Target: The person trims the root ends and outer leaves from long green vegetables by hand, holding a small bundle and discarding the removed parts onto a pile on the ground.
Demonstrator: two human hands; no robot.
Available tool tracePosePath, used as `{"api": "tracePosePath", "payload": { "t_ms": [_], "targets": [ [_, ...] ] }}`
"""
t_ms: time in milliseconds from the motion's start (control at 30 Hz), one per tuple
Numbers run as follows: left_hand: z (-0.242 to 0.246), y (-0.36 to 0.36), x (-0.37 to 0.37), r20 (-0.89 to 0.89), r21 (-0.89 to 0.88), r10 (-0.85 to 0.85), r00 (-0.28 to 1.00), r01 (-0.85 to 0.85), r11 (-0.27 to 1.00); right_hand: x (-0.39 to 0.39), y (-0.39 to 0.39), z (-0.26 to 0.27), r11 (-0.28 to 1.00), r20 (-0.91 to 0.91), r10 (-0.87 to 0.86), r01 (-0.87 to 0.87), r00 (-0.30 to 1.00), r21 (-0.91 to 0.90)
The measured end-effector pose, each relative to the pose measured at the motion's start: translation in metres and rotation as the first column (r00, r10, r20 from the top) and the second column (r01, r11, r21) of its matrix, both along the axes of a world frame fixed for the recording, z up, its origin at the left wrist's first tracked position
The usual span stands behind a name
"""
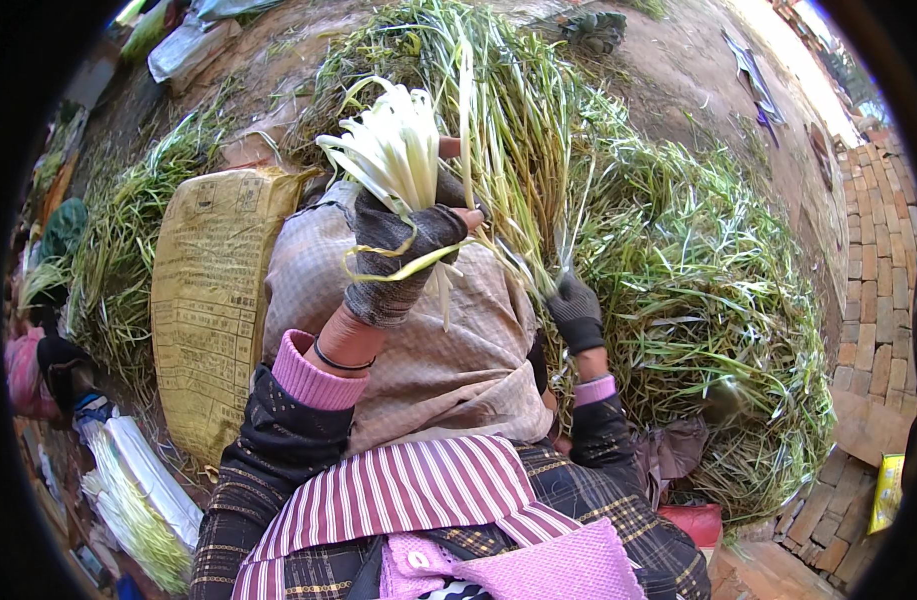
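My left hand [410, 247], in a dark glove with bare fingertips, is closed around a bundle of pale plant stalks [402, 146] above the cloth on my lap [443, 375]. A yellow-green leaf curls over its wrist side, and one long stalk stands up beside the thumb. Lower and to the right, my right hand [575, 304], in a dark knit glove, is at the base of long green and brownish stalks [533, 165]. Its fingertips are partly hidden, so whether it grips them is unclear.
Heaped green stalks and leaves [698, 277] spread ahead and to my right. A yellow woven sack [203, 307] lies at my left, with more greens [121, 277] beyond it. Pale stalks [136, 502] lie at lower left by a white sheet. Brick paving [878, 262] runs along the right.
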State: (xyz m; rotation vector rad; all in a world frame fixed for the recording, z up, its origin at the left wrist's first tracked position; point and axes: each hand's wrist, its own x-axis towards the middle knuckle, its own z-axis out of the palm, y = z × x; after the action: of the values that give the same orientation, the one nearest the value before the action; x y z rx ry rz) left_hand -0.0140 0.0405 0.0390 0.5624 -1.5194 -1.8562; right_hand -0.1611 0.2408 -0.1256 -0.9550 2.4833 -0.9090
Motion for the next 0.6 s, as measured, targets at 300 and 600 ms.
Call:
{"api": "tracePosePath", "payload": {
  "t_ms": [300, 600],
  "targets": [
    [0.0, 0.009, -0.012, 0.025, 0.0, -0.189, 0.982, 0.189, 0.982, 0.023, -0.043, 0.109, 0.79, 0.311, 0.362, -0.112, 0.879, -0.603],
    [0.003, -0.006, -0.003, -0.105, 0.301, -0.068, 0.992, 0.097, 0.949, 0.042, -0.018, 0.069, 0.89, 0.524, 0.352, -0.103, 0.776, -0.444]
  ]
}}
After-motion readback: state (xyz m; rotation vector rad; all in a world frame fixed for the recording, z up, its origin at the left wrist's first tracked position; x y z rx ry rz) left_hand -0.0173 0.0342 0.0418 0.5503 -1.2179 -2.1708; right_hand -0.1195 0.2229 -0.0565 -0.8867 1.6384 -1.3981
